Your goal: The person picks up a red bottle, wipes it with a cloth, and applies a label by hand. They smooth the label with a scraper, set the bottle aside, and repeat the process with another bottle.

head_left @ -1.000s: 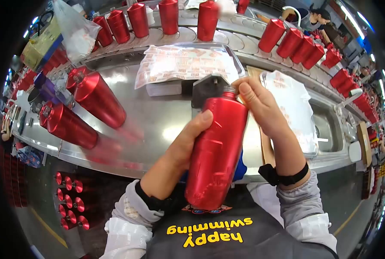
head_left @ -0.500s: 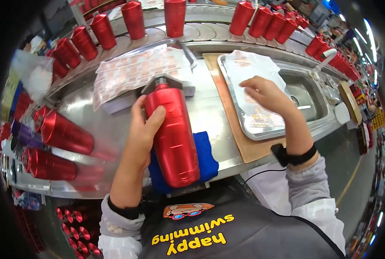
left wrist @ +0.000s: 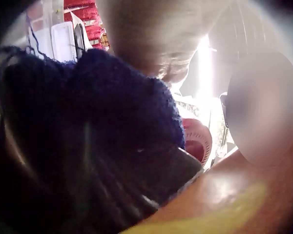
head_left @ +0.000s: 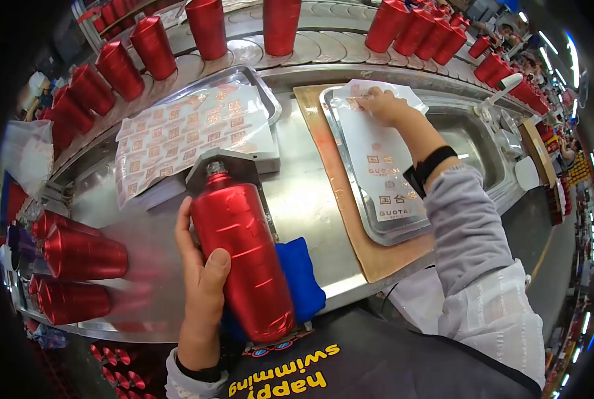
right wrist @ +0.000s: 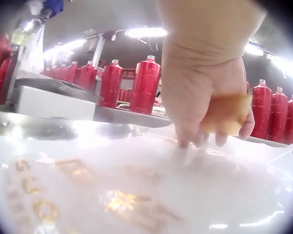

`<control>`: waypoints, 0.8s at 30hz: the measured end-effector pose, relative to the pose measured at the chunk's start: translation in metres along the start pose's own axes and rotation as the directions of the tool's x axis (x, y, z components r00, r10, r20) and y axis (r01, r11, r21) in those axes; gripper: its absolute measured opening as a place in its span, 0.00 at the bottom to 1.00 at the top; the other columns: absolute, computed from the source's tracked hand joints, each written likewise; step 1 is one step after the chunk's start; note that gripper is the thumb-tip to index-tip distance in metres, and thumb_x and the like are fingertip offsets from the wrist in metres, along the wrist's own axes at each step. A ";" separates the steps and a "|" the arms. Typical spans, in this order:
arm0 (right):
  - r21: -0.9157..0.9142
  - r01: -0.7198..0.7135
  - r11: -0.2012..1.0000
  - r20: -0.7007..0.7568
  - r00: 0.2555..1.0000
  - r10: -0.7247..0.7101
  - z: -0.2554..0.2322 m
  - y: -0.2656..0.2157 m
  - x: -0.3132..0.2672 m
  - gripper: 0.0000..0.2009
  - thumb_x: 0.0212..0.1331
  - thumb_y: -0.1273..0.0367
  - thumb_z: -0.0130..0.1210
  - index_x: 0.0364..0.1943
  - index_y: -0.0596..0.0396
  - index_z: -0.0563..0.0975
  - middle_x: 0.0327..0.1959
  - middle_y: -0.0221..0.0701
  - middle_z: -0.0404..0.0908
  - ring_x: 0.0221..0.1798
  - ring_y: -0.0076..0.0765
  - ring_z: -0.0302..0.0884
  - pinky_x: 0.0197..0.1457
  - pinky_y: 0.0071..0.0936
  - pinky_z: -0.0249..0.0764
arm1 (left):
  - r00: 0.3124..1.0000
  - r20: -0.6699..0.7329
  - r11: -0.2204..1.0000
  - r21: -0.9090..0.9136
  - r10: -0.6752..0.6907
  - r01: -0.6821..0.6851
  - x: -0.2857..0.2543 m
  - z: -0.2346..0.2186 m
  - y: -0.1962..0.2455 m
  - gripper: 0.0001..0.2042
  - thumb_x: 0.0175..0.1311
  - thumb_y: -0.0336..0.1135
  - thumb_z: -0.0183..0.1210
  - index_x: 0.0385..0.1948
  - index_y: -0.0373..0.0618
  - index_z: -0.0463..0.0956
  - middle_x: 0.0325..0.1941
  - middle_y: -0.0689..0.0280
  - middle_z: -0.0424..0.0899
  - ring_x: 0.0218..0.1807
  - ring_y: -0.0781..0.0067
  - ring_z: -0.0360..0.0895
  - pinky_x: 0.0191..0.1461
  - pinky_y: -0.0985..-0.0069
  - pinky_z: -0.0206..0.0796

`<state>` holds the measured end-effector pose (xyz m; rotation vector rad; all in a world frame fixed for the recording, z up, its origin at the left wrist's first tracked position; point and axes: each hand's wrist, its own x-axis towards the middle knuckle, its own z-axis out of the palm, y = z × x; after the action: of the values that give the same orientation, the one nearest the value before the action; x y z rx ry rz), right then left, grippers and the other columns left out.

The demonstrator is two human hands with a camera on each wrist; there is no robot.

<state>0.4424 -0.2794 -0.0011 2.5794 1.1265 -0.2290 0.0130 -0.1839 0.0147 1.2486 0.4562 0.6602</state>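
Note:
In the head view, my left hand (head_left: 202,286) grips a red bottle (head_left: 243,256), thumb across its front, its neck over a black angular rest (head_left: 250,167) and its base near the apron. A blue cloth (head_left: 300,274) lies beneath it. At the far end of a metal tray (head_left: 382,238), my right hand (head_left: 385,108) reaches down to a white sheet with printed labels (head_left: 375,143). The right wrist view shows the fingertips of that hand (right wrist: 205,97) touching the sheet (right wrist: 122,170), with an amber piece (right wrist: 227,114) held against the fingers.
Another label sheet (head_left: 190,130) covers a tray at the left. Several red bottles lie at the far left, and more stand along the conveyor (head_left: 317,46) behind. A tan board (head_left: 370,256) lies under the right tray, with a sink (head_left: 466,143) beyond it.
My right hand has left the bottle's neck and moved right and away to the sheet's far end. The left hand has shifted the bottle left, lowering it over the cloth. The head view has turned.

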 end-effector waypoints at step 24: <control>0.196 0.322 0.926 -0.416 0.883 -0.219 0.006 -0.002 0.093 0.11 0.52 0.61 0.65 0.38 0.47 0.81 0.51 0.36 0.73 0.58 0.47 0.70 0.56 0.46 0.73 | 1.000 0.005 0.999 -0.037 -0.028 0.028 -0.001 -0.003 -0.004 0.50 0.58 0.58 0.65 0.74 0.48 0.40 0.63 0.56 0.67 0.61 0.64 0.72 0.61 0.67 0.68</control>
<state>0.5036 -0.2162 -0.0321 2.7619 1.7133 0.0876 0.0111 -0.1829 0.0095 1.2065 0.4547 0.6392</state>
